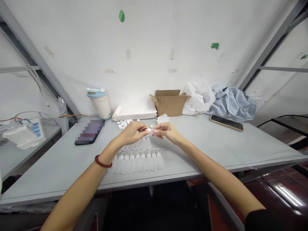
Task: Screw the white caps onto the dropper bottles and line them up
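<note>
My left hand (134,132) pinches a small white cap (149,130) with a thin loop of cord. Close against it on the right, my right hand (166,131) holds a small translucent piece between thumb and fingers; the two meet between my fingertips. Below my hands, several translucent white bottles (137,163) with cord loops lie in a row, and another row lies behind them, partly hidden by my left hand. Loose white caps (124,123) are heaped behind my left hand. More translucent pieces (163,118) lie just behind my right hand.
Along the wall stand a cup (101,104), a stack of white sheets (134,113), an open cardboard box (169,104), a plastic bag (197,99) and blue cloth (232,102). One phone (90,131) lies left on the table (60,166), another phone (226,123) right.
</note>
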